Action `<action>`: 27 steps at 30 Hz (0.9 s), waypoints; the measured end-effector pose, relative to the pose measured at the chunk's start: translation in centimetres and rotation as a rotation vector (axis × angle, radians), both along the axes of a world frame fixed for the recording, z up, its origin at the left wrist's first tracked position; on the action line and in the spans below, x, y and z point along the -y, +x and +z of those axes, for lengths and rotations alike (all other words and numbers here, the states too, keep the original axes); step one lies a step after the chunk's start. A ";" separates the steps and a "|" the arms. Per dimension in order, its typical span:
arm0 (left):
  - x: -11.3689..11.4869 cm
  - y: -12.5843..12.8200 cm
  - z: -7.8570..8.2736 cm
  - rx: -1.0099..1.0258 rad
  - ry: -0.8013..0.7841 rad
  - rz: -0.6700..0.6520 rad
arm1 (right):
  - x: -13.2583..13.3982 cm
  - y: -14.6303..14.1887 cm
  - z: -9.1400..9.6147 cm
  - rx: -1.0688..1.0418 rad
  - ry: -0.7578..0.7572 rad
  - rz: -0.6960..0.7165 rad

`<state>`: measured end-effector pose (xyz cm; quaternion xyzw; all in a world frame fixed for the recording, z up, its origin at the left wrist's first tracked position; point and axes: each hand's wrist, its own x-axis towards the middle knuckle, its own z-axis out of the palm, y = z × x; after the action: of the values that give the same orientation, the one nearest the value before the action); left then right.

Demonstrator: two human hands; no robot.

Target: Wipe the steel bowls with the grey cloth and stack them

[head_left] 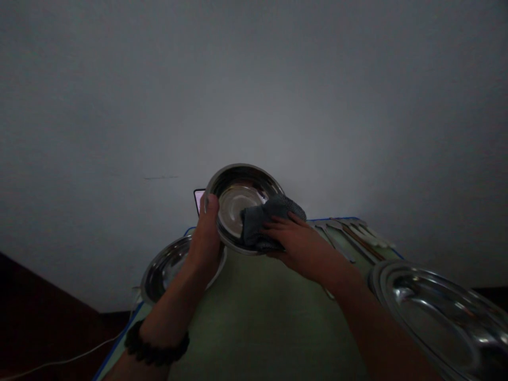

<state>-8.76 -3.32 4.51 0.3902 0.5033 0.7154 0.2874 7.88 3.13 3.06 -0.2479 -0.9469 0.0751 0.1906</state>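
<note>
My left hand (207, 235) grips a shiny metal bowl (234, 203) by its left rim, the thumb over the edge. The bowl is held up above the table, tilted so that its inside faces me. A dark grey cloth (254, 222) lies against the bowl's lower right inside and folds over the rim. My right hand (296, 238) is closed on this cloth and presses it to the bowl, its fingers reaching inside. The right thumb is mostly hidden. Behind my left forearm a second metal bowl (161, 270) stands on the table.
The green table (262, 323) has a blue edge and meets a grey wall (254, 95). Metal utensils (335, 241), brown chopsticks (363, 241) and white spoons (377, 235) lie at the back right. Large metal basins (432, 323) stand front right. A phone (198, 198) shows behind the held bowl.
</note>
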 end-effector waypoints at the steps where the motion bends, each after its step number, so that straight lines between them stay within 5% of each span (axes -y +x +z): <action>1: 0.0 0.1 0.0 0.028 -0.034 -0.017 | -0.3 0.2 0.3 -0.002 -0.006 0.026; 5: -0.1 -0.1 -0.2 -0.011 -0.092 -0.053 | -0.7 1.6 2.0 -0.141 -0.059 0.157; 10: -0.6 -1.1 -0.5 -0.203 0.034 0.171 | -0.5 3.1 3.1 -0.278 -0.248 0.193; 16: 0.5 -1.9 0.1 -0.452 -0.056 -0.074 | -1.7 3.5 2.8 -0.665 -0.344 0.024; 20: 0.8 -1.7 0.2 -0.401 -0.135 -0.060 | -2.2 2.4 2.5 -1.057 -0.186 -0.353; 22: 0.8 -1.4 0.3 -0.313 -0.192 -0.025 | -1.4 1.8 2.6 -1.149 -0.047 -0.434; 24: 0.8 -1.0 0.6 -0.205 -0.212 0.043 | 0.1 1.2 2.7 -1.126 0.090 -0.356; 27: 0.8 -0.7 1.4 -0.082 -0.193 0.156 | 2.8 -0.1 2.6 -0.839 0.186 -0.059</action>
<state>-9.47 -4.11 5.90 0.3495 0.6100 0.6673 0.2460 7.80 0.30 5.64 -0.2048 -0.7825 0.0780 0.5828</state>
